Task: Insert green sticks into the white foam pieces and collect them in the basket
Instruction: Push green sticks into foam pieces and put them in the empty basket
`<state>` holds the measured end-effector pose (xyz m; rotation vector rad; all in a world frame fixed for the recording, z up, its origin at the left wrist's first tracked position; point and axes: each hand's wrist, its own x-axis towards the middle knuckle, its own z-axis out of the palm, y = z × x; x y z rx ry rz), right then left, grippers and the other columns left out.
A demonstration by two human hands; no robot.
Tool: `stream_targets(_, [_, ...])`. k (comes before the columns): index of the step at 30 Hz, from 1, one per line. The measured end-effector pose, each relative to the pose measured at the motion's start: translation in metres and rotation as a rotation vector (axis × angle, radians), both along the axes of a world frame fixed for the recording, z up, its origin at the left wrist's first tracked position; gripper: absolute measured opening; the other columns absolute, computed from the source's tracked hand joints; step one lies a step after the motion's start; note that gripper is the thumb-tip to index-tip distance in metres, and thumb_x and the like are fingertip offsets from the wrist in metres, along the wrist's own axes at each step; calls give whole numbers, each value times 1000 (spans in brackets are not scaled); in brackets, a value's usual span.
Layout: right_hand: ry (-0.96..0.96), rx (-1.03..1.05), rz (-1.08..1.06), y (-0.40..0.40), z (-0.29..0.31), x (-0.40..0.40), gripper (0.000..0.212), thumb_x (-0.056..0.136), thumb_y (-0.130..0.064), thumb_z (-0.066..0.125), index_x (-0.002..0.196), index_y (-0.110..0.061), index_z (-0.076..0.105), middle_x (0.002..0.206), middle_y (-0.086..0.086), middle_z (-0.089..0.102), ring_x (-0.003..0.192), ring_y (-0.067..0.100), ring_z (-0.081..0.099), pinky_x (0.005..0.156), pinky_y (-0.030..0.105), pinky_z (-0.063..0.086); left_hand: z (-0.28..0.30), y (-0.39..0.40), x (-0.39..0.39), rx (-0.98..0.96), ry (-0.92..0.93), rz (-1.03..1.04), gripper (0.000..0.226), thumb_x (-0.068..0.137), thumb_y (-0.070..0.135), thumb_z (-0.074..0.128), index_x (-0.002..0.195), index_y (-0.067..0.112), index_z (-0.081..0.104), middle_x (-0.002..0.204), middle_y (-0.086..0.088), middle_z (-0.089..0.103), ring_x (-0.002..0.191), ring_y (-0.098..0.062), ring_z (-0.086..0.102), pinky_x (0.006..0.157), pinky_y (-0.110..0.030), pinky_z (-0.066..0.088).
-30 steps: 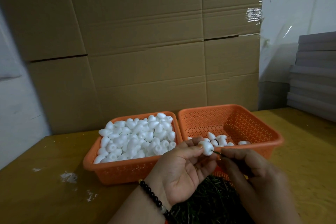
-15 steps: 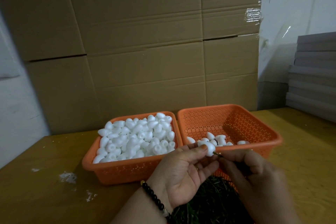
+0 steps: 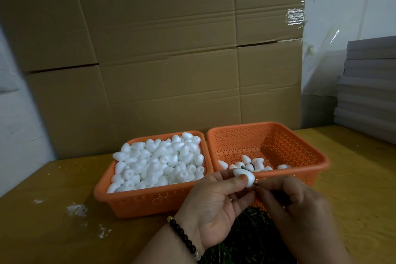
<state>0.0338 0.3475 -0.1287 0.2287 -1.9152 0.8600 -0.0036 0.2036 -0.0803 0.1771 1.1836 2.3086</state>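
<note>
1. The left hand (image 3: 216,201) pinches a white foam piece (image 3: 244,176) between thumb and fingers
2. The right hand (image 3: 293,201) pinches a green stick (image 3: 256,184) against the piece
3. Both are just in front of the right basket (image 3: 300,152) on the desk (image 3: 53,210), which holds a few pieces

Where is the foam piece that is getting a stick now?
In the head view it is low and centre-right, pinched by the left hand as foam piece, before the right basket.

Full basket (image 3: 137,201) left, near-empty basket (image 3: 308,156) right, boxes (image 3: 171,60) behind.
</note>
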Motion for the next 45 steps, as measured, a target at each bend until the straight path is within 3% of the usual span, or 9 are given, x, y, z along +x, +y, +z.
stream_targets(3, [-26,8,-1,1,0,0,26,63,1,83,79,-16,72,78,-12,67,74,-2,62,63,8,47,-2,1,-1,-3,-3,17,25,62,-4,69,87,-1,70,87,-16,72,73,-18,72,63,-29,58])
stream_targets(10, [-40,19,-8,1,0,0,29,60,6,84,77,-14,73,74,-10,66,74,0,61,63,5,45,-6,3,0,1,9,31,35,64,-4,68,98,-3,63,87,-15,72,77,-18,72,65,-28,58])
stream_targets(17, [-90,-2,24,2,-1,-1,24,69,1,82,79,-18,71,76,-12,66,75,-1,61,63,8,45,-7,4,1,9,8,29,36,66,-4,67,101,-4,61,88,-16,73,81,-19,73,66,-28,58])
stream_targets(20, [-82,-9,32,0,0,-1,18,75,-10,79,80,-24,69,77,-19,63,76,-6,60,65,3,41,-8,3,0,5,8,31,31,68,-6,67,99,-3,62,86,-15,73,79,-19,73,65,-29,58])
stream_targets(25, [-102,-18,40,2,-3,-2,25,73,-3,80,82,-24,69,78,-19,64,76,-5,61,64,7,44,-8,3,-1,3,5,28,29,72,-7,65,101,-4,62,89,-16,73,80,-20,73,66,-29,58])
stream_targets(29, [-95,-34,50,0,1,0,12,74,-17,72,81,-26,68,76,-20,63,74,-7,60,63,2,40,-6,3,-1,-3,12,29,31,67,-5,67,97,-4,63,88,-16,73,79,-20,73,65,-29,58])
stream_targets(31, [-101,-28,41,-1,3,1,15,74,-17,73,82,-28,67,78,-23,62,76,-9,59,64,0,39,-6,3,-1,3,11,29,31,66,-5,67,97,-4,63,89,-17,73,79,-20,73,65,-30,58])
stream_targets(36, [-124,-9,23,-2,3,1,46,65,-3,84,90,-36,64,83,-23,63,83,-8,61,69,2,43,-6,2,-1,13,7,29,29,67,-4,67,96,-3,64,87,-16,72,75,-19,72,63,-30,58])
stream_targets(45, [-134,-58,58,-1,0,1,46,66,-3,84,92,-35,64,82,-16,69,75,-5,66,68,12,52,-4,0,0,0,9,20,28,74,2,66,101,7,65,90,-17,71,73,-22,68,64,-32,58])
